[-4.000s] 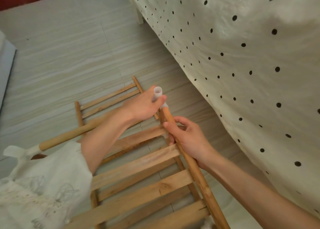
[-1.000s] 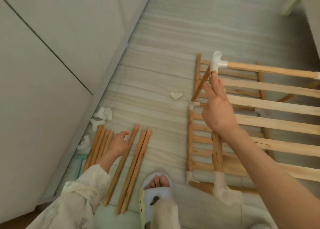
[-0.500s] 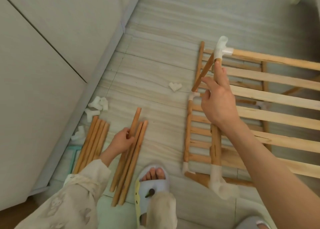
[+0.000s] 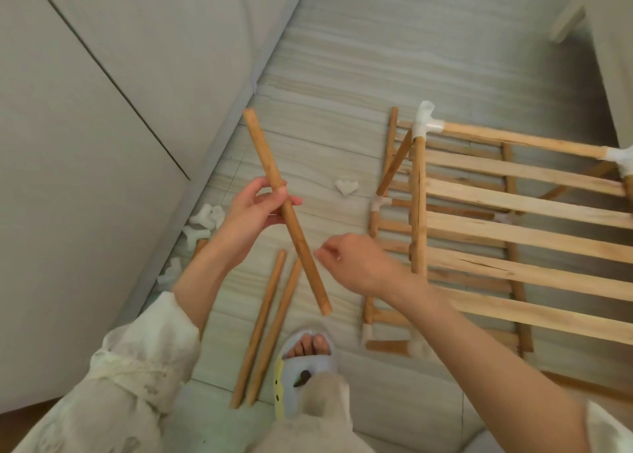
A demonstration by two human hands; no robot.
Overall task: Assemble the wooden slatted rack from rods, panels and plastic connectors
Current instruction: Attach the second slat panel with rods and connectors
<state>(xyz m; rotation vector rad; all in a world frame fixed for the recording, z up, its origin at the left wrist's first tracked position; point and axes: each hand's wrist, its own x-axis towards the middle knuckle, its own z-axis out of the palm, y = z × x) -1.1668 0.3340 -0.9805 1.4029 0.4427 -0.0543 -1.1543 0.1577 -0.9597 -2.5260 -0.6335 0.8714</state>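
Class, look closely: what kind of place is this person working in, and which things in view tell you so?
Probably a room at home, perhaps a bedroom. The work is on a pale tiled floor beside plain cupboard doors, and the person wears a slipper.

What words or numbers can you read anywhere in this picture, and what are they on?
None: no word, number or label can be read.
The round wooden rod held in the left hand: bare wood.
The white plastic corner connector on the wooden slatted rack: plain.
The pale slipper: a small dark mark, not letters.
The cream sleeve: faint pattern, too blurred to read.
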